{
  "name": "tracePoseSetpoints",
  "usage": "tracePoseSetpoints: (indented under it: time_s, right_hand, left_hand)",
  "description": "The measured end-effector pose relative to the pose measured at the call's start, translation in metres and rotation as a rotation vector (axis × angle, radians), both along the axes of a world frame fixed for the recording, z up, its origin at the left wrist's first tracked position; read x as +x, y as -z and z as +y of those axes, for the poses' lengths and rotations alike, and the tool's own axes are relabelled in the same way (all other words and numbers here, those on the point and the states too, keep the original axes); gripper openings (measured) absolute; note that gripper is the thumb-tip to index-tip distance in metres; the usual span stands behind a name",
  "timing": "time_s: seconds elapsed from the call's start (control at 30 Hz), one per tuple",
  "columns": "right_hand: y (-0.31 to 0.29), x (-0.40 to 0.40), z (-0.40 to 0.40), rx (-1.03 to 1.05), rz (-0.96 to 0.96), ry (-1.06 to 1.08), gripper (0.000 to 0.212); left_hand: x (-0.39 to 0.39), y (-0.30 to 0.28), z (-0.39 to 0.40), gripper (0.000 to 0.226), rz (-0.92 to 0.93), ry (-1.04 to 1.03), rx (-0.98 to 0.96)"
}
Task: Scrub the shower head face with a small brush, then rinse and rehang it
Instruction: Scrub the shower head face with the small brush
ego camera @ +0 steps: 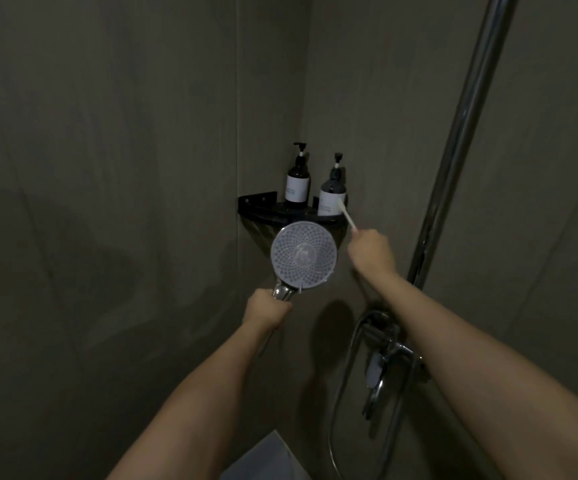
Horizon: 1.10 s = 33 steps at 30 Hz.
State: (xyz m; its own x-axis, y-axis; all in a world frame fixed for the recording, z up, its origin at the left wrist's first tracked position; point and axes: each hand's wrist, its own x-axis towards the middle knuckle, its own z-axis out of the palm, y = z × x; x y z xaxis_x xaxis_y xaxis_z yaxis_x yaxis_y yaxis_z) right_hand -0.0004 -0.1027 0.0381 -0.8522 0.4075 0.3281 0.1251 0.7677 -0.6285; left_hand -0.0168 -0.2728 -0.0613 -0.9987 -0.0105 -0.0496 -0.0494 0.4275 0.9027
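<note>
Gripping the shower head [303, 255] by its chrome handle, left hand [267, 310] has fingers curled round it, round face toward the camera. Right hand [370, 250] fisted round a small white brush [347, 216], brush end up, off to the right of the face, not touching it. Just behind: black corner shelf [259, 205] with two pump bottles [298, 180]. Chrome riser rail [460, 133] and mixer valve [386, 355] on the right wall, hose [338, 403] looping below
</note>
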Motion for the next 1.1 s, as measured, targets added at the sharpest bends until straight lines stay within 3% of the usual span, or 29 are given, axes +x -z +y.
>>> tracePoseSetpoints:
  time_s: [0.17,0.27,0.33,0.43,0.47,0.6,0.7,0.83,0.87,1.0,1.1]
  right_hand:
    - [0.002,0.017,-0.035,0.373,-0.103,-0.277,0.038]
    - [0.012,0.012,-0.046,0.491,-0.227,-0.326,0.035]
    - [0.013,0.004,-0.033,0.381,-0.243,-0.195,0.036]
    - [0.006,0.001,-0.011,-0.027,-0.079,-0.072,0.039]
    - [0.002,0.001,-0.008,-0.015,-0.052,-0.055,0.039]
    - [0.003,0.012,-0.032,0.438,-0.113,-0.264,0.037]
    - [0.017,0.005,-0.037,0.531,-0.186,-0.314,0.032]
    - [0.007,-0.007,-0.002,0.004,-0.115,-0.055,0.035]
    - [0.004,-0.007,0.005,-0.018,-0.103,-0.026,0.036]
    - [0.003,0.006,-0.020,0.382,-0.051,-0.206,0.037]
    - [0.012,0.007,-0.035,0.471,-0.176,-0.361,0.033]
  left_hand:
    - [-0.004,-0.004,0.000,0.014,0.012,-0.008,0.011]
    - [-0.004,-0.008,0.003,0.007,0.032,0.002,-0.018]
    - [-0.004,-0.010,0.003,0.007,0.032,0.015,-0.022]
    - [-0.005,-0.013,0.001,0.014,0.035,0.024,-0.021]
    - [-0.006,-0.014,0.000,0.016,0.033,0.015,-0.004]
    - [-0.010,-0.016,-0.002,0.007,0.041,0.002,-0.024]
    - [-0.013,-0.016,-0.002,0.021,0.042,-0.004,-0.020]
    - [-0.014,-0.017,-0.004,0.023,0.027,0.022,-0.040]
    - [-0.015,-0.017,-0.005,0.023,0.033,0.022,-0.043]
    - [-0.017,-0.020,-0.004,0.020,0.036,0.014,-0.043]
    - [-0.017,-0.022,-0.002,0.023,0.051,0.021,-0.056]
